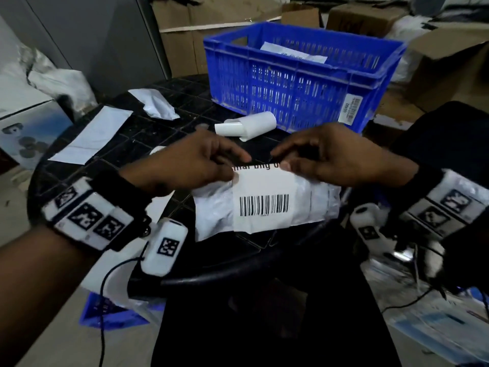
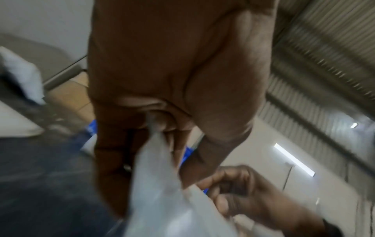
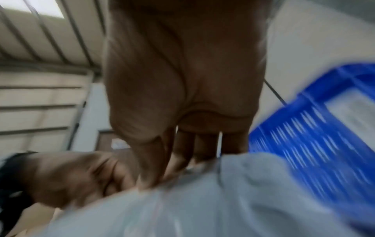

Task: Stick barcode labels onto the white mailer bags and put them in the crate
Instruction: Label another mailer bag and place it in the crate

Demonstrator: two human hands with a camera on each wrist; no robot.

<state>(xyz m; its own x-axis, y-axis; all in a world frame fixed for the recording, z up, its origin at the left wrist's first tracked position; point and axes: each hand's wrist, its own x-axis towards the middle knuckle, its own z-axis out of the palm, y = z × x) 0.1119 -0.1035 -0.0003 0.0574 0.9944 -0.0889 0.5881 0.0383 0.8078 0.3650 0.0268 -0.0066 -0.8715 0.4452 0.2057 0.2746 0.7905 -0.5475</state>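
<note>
A white mailer bag (image 1: 312, 205) hangs in front of me above the near edge of the black table (image 1: 148, 133). A white barcode label (image 1: 264, 200) lies over its middle. My left hand (image 1: 195, 160) pinches the bag's top edge at the label's left corner. My right hand (image 1: 325, 157) pinches the top edge at the label's right corner. The left wrist view shows the bag (image 2: 162, 192) gripped in my left fingers (image 2: 162, 126), blurred. The right wrist view shows the bag (image 3: 223, 200) under my right fingertips (image 3: 154, 179). The blue crate (image 1: 299, 75) stands behind, holding a labelled bag (image 1: 293, 53).
A label roll (image 1: 248, 124) lies in front of the crate. Backing strips and crumpled paper (image 1: 156, 103) lie on the table's left, with a flat white strip (image 1: 92, 135). Cardboard boxes (image 1: 201, 30) stand behind. More bags lie on the floor at right (image 1: 436, 321).
</note>
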